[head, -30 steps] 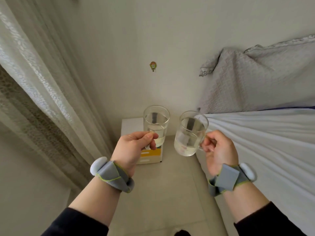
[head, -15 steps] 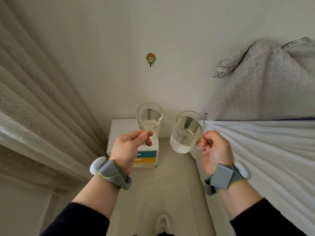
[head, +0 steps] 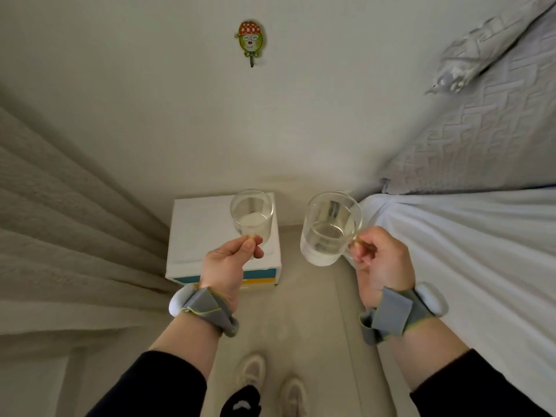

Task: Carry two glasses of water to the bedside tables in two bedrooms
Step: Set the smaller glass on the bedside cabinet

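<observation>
Pale wall (head: 180, 85) fills the back of the room, with one small cartoon-face hook (head: 250, 40) stuck high on it. At the far left hangs one beige curtain (head: 60, 221), its folds running down to the floor (head: 301, 311).

Just right of the curtain stands one white bedside table (head: 198, 230), against the wall, with a blue and yellow band along its front edge. Over its right part is the first of two glasses: the left glass (head: 252, 216), upright, with a little water in the bottom. The left hand (head: 228, 266) pinches it low down between thumb and curled fingers, held above the tabletop; whether its base touches the top cannot be told.

Beside it, over the floor between table and bed, is the right glass (head: 329, 228), tilted slightly, also part full of water. The right hand (head: 382, 263) grips it by the handle on its right side, fingers curled round. The two glasses are near each other but apart.

Each wrist wears one grey band with a white pod, two in all, above black sleeves. Two pale shoes (head: 270, 380) show at the bottom.

At the right lies one bed with a white sheet (head: 466, 251), and one grey quilted pillow (head: 481, 130) leans against the wall above it.
</observation>
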`<action>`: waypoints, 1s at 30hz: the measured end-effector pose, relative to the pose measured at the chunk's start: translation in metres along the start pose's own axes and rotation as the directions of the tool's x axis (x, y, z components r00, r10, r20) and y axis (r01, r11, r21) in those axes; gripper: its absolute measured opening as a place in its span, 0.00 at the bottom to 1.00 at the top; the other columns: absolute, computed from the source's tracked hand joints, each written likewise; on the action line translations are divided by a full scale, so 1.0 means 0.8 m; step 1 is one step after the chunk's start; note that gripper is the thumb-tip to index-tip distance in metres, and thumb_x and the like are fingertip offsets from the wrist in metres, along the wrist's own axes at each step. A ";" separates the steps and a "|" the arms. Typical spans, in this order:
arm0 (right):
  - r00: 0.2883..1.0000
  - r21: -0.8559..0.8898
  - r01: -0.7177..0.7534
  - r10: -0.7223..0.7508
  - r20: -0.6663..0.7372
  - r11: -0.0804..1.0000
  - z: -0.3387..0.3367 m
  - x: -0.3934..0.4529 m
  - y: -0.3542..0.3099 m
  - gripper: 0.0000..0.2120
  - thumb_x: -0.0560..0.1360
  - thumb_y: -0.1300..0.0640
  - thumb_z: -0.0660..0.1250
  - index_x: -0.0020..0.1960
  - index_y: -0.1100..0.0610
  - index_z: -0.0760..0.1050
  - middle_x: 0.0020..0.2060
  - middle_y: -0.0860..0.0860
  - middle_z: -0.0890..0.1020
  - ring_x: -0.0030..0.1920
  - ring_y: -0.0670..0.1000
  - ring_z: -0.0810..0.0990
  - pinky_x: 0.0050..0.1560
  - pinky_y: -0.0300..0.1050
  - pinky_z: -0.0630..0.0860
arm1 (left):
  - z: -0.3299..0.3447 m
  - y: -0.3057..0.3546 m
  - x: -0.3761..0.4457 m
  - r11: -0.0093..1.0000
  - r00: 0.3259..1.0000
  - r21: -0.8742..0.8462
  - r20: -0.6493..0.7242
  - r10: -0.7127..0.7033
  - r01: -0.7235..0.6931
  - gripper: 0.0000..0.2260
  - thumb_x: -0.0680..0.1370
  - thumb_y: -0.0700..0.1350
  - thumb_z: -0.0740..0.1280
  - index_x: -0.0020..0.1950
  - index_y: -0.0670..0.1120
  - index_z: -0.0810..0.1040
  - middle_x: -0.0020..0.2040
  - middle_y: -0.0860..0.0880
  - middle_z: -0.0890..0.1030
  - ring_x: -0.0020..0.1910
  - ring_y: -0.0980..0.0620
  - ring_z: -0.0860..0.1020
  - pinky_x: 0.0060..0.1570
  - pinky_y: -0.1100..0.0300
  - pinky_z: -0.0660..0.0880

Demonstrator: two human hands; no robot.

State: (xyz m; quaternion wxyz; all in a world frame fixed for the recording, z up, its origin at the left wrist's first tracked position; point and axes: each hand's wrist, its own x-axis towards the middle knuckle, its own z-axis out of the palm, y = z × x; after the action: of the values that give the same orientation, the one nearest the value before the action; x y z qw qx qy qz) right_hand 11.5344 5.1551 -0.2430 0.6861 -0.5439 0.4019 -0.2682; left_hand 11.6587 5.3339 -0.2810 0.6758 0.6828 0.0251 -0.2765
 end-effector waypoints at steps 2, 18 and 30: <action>0.998 0.022 -0.055 0.055 -0.023 0.998 0.002 0.008 0.010 0.15 0.64 0.59 0.61 0.19 0.50 0.74 0.17 0.44 0.72 0.25 0.46 0.68 0.35 0.42 0.65 | -0.002 -0.015 0.014 1.000 1.000 -0.002 -0.009 -0.022 0.022 0.07 0.75 0.41 0.67 0.41 0.48 0.84 0.33 0.51 0.83 0.46 0.52 0.79 0.54 0.62 0.70; 0.984 0.141 -0.043 0.066 -0.167 0.989 0.021 0.097 0.159 0.12 0.58 0.65 0.57 0.19 0.55 0.72 0.17 0.45 0.68 0.25 0.47 0.64 0.35 0.46 0.59 | -0.014 -0.163 0.166 0.988 0.988 0.034 0.008 -0.154 0.154 0.07 0.76 0.42 0.66 0.43 0.48 0.83 0.33 0.55 0.83 0.44 0.64 0.79 0.48 0.70 0.66; 0.973 0.142 -0.045 0.076 -0.220 0.989 0.023 0.113 0.204 0.12 0.59 0.64 0.59 0.19 0.56 0.71 0.16 0.46 0.67 0.23 0.47 0.64 0.33 0.46 0.58 | -0.015 -0.199 0.198 0.977 0.979 0.072 0.011 -0.204 0.202 0.07 0.76 0.42 0.66 0.45 0.49 0.83 0.38 0.51 0.83 0.48 0.60 0.78 0.53 0.66 0.65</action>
State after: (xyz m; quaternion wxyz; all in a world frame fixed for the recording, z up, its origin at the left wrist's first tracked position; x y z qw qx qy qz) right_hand 11.5870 5.1354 -0.4215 0.6796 -0.4496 0.4741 -0.3334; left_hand 11.7323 5.3051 -0.4916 0.6197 0.6975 0.0786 -0.3512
